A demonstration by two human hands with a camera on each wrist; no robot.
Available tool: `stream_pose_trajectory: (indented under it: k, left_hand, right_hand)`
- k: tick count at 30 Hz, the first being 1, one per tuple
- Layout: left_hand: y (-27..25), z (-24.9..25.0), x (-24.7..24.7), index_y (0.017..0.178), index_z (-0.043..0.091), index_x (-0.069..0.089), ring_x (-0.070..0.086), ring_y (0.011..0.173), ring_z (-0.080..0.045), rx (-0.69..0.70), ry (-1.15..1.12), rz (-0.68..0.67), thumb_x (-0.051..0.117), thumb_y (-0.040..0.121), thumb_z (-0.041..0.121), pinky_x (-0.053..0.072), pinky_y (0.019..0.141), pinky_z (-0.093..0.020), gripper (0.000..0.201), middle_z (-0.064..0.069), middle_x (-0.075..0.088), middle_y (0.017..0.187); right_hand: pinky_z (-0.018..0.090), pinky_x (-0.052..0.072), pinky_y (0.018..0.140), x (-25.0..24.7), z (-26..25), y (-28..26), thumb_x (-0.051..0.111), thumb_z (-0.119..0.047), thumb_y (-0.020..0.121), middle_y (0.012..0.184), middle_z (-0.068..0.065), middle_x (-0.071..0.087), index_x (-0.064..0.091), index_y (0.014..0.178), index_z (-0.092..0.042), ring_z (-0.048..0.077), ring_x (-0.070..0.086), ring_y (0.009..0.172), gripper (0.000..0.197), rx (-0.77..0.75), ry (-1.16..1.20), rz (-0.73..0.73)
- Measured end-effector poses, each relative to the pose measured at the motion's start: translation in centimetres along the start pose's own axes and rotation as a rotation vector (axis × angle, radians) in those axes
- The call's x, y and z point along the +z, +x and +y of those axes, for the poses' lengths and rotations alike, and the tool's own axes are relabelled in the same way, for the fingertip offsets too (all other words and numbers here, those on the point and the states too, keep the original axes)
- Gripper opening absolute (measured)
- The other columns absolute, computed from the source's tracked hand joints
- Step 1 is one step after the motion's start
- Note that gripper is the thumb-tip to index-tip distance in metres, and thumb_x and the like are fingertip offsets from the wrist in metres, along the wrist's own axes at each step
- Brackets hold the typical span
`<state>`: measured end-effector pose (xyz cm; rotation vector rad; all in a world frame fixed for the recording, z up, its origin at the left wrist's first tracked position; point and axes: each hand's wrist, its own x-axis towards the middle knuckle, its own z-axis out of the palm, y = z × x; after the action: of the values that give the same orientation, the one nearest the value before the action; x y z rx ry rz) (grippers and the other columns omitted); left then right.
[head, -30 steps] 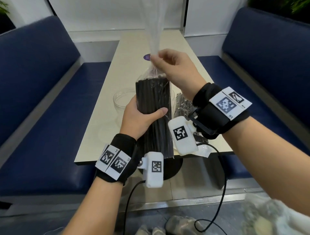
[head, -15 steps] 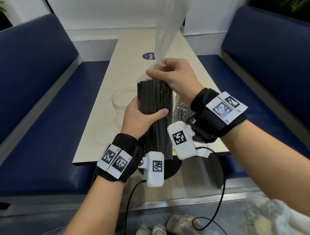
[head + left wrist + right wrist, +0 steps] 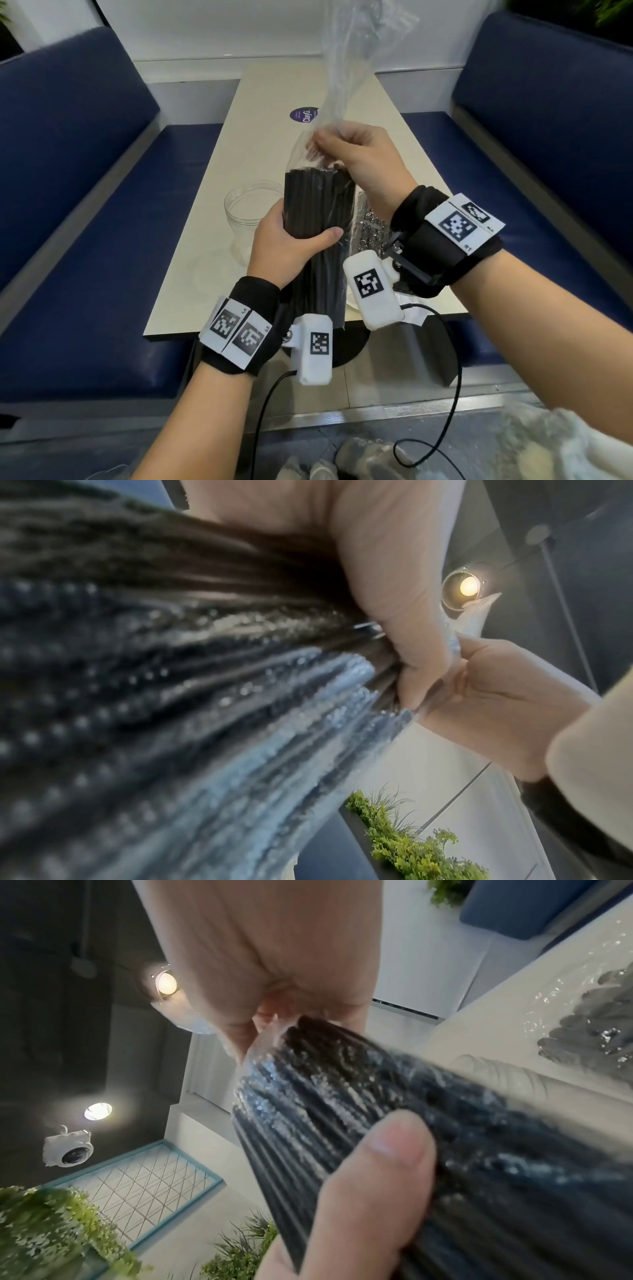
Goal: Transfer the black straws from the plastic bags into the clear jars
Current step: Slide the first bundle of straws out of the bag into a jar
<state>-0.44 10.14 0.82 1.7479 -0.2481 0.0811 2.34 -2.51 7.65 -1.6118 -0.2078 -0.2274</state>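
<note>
Black straws (image 3: 318, 219): one dense bundle, standing upright above the near end of the table (image 3: 212, 219), sheathed in a clear plastic bag (image 3: 339, 68) whose loose top rises well above the straw ends.

Left hand (image 3: 284, 246): wrapped around the middle of the bundle through the film, thumb laid across the front.

Right hand (image 3: 363, 154): fingers curled, pinching the bag's slack neck just above the straw tops; the right wrist view shows film gathered at the fingertips.

Clear jar (image 3: 246, 219): open-mouthed and empty, on the table just to the left of the bundle and partly hidden behind the left hand.

Second bag of straws (image 3: 370, 226): lying flat on the table, behind the right wrist.

Surroundings: blue bench seats (image 3: 75, 178) either side; purple round sticker (image 3: 303, 114) further up the table.

Hazards, as judged:
- Film is slick, and the bundle's only support is the left hand's squeeze. If that loosens while the neck is worked, straws could slide down inside the bag.
- Once the bag is off, nothing binds the bundle. Straws may fan out and miss the jar mouth.
- The jar looks light, and a knock from the left wrist could tip it.
- Whether the bag mouth is open cannot be told.
</note>
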Motion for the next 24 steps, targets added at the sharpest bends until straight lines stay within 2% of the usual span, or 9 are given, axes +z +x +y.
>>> stream_pose_trajectory:
  k: [4, 6, 8, 11, 15, 17, 20, 22, 24]
  left_hand:
    - [-0.1, -0.3, -0.3, 0.09, 0.037, 0.052, 0.06, 0.091, 0.002, -0.01, -0.009, -0.001, 0.082, 0.067, 0.019, 0.049, 0.073, -0.016, 0.042, 0.017, 0.062, 0.093]
    - [-0.2, -0.4, -0.3, 0.089, 0.037, 0.053, 0.06, 0.091, 0.002, -0.016, -0.003, -0.012, 0.082, 0.067, 0.019, 0.049, 0.074, -0.016, 0.041, 0.017, 0.063, 0.093]
    - [-0.4, -0.5, -0.2, 0.088, 0.036, 0.053, 0.06, 0.09, 0.003, -0.016, 0.004, -0.021, 0.082, 0.067, 0.02, 0.049, 0.075, -0.016, 0.04, 0.018, 0.063, 0.093]
    - [-0.4, -0.7, -0.1, 0.088, 0.036, 0.053, 0.061, 0.091, 0.0, -0.019, 0.007, -0.008, 0.083, 0.066, 0.02, 0.05, 0.075, -0.019, 0.04, 0.016, 0.063, 0.093]
    - [-0.2, -0.7, -0.4, 0.091, 0.037, 0.051, 0.06, 0.093, 0.0, -0.007, 0.001, 0.0, 0.083, 0.066, 0.02, 0.05, 0.075, -0.017, 0.044, 0.017, 0.062, 0.095]
    - [-0.2, -0.6, -0.5, 0.088, 0.038, 0.051, 0.059, 0.093, 0.001, -0.002, 0.003, 0.001, 0.083, 0.066, 0.019, 0.05, 0.076, -0.017, 0.043, 0.018, 0.061, 0.094]
    - [-0.3, -0.7, -0.5, 0.088, 0.038, 0.051, 0.061, 0.093, -0.002, -0.005, 0.0, 0.011, 0.084, 0.066, 0.019, 0.052, 0.079, -0.021, 0.043, 0.017, 0.062, 0.094]
    - [-0.2, -0.8, -0.5, 0.089, 0.039, 0.05, 0.06, 0.095, -0.003, 0.006, 0.015, 0.024, 0.084, 0.065, 0.02, 0.052, 0.082, -0.024, 0.045, 0.017, 0.062, 0.095]
    - [0.0, -0.9, -0.5, 0.088, 0.04, 0.047, 0.059, 0.095, -0.002, 0.018, 0.018, 0.038, 0.084, 0.065, 0.021, 0.05, 0.083, -0.025, 0.048, 0.019, 0.059, 0.095]
  right_hand:
    - [0.014, 0.048, 0.059, -0.1, -0.1, -0.1, 0.034, -0.03, 0.099, 0.068, 0.007, 0.066, 0.055, 0.079, -0.015, 0.012, 0.06, 0.059, 0.033, 0.101, 0.088, 0.056]
    - [0.013, 0.047, 0.054, -0.2, 0.1, -0.3, 0.043, -0.022, 0.096, 0.072, 0.01, 0.064, 0.05, 0.08, -0.016, 0.009, 0.059, 0.055, 0.018, 0.061, 0.135, 0.023]
    - [0.015, 0.048, 0.061, -0.2, 0.4, -0.5, 0.056, -0.013, 0.09, 0.076, 0.01, 0.062, 0.054, 0.076, -0.014, 0.006, 0.059, 0.058, 0.013, 0.01, 0.093, -0.041]
    - [0.017, 0.049, 0.064, -0.1, 0.6, -0.4, 0.049, -0.011, 0.093, 0.075, 0.008, 0.067, 0.06, 0.077, -0.013, 0.006, 0.063, 0.061, 0.02, 0.022, 0.077, -0.037]
    - [0.03, 0.046, 0.069, 0.0, 0.3, -0.2, 0.032, -0.025, 0.1, 0.094, 0.03, 0.067, 0.054, 0.077, -0.017, 0.027, 0.065, 0.074, 0.032, 0.115, 0.224, 0.056]
    - [0.024, 0.049, 0.064, 0.1, 0.3, -0.4, 0.038, -0.026, 0.098, 0.09, 0.019, 0.07, 0.051, 0.078, -0.017, 0.02, 0.065, 0.066, 0.025, 0.094, 0.23, 0.023]
    - [0.021, 0.053, 0.065, 0.3, 0.3, -0.7, 0.049, -0.019, 0.094, 0.066, 0.002, 0.069, 0.054, 0.068, -0.016, 0.014, 0.066, 0.063, 0.027, 0.038, 0.197, -0.035]
    - [0.025, 0.054, 0.068, 0.3, -0.1, -0.4, 0.039, -0.029, 0.098, 0.06, 0.002, 0.069, 0.056, 0.067, -0.014, 0.016, 0.068, 0.062, 0.038, 0.094, 0.23, 0.011]
    - [0.029, 0.051, 0.069, 0.1, -0.5, -0.1, 0.025, -0.038, 0.1, 0.062, 0.002, 0.071, 0.056, 0.078, -0.016, 0.017, 0.067, 0.061, 0.044, 0.098, 0.303, 0.016]
